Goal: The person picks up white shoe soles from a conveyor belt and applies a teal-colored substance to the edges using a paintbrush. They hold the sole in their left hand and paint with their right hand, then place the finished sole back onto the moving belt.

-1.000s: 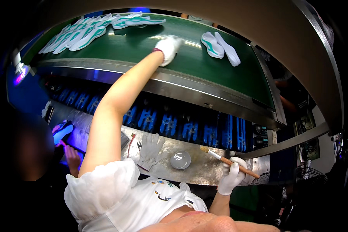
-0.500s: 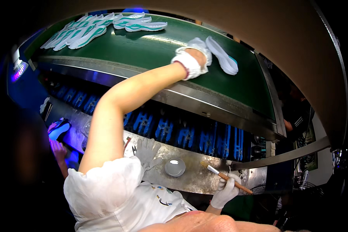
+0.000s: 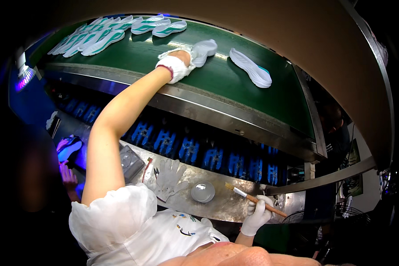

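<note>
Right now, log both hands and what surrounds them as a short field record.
Left hand: white-gloved, holding a white contoured shoe sole
Sole position: over the green flat belt; contact unclear
Right hand: white-gloved, holding a wooden-handled paintbrush
Belt, right: one white-and-teal shoe sole
Belt, left: cluster of white-and-teal shoe soles
Metal bench: round grey bowl, grey fabric glove

Left hand (image 3: 178, 64): fingertips hidden at pale sole (image 3: 205, 49); white shirt (image 3: 133, 237) cut off by lower edge (co-worker's head (image 3: 36, 170) blurred).
</note>
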Demonstrator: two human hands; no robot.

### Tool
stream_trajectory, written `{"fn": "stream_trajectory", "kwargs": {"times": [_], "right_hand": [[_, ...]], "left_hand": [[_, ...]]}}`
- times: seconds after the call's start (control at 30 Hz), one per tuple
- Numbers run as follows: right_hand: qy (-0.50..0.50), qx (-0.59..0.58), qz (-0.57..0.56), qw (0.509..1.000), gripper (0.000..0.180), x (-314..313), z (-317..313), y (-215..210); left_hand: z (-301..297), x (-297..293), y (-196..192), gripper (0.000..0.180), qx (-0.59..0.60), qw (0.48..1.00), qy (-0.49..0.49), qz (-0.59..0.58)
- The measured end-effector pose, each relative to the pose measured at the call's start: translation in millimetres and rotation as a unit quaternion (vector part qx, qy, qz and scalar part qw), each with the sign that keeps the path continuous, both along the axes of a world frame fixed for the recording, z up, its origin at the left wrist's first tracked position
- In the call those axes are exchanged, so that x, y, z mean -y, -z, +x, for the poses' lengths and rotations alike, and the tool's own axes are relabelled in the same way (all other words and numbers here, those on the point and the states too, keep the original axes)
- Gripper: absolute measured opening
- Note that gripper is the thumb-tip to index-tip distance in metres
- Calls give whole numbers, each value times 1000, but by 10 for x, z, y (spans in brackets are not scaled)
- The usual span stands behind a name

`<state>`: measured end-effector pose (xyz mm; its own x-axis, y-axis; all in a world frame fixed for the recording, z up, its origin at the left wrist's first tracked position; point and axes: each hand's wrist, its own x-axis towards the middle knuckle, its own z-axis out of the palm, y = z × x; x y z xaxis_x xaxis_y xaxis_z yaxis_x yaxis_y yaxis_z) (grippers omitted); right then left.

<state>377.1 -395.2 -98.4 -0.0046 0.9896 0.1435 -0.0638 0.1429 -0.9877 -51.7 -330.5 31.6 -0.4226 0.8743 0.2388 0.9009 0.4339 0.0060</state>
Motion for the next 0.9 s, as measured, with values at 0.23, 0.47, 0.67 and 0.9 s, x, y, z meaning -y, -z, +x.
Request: {"fn": "stream_trajectory", "kwargs": {"times": [0.23, 0.47, 0.67, 0.9], "right_hand": [[-56, -38, 1, 998, 17, 104, -101, 39], [-43, -66, 0, 997, 15, 124, -62, -28], [-43, -45, -1, 998, 15, 134, -77, -25], [-61, -22, -4, 998, 18, 135, -188, -55]], "left_hand": [[-980, 719, 298, 38, -191, 895, -129, 382], [612, 536, 237, 43, 82, 972, 95, 198], [568, 784, 535, 26, 48, 911, 104, 395], [262, 1125, 231, 74, 789, 175, 162, 567]]}}
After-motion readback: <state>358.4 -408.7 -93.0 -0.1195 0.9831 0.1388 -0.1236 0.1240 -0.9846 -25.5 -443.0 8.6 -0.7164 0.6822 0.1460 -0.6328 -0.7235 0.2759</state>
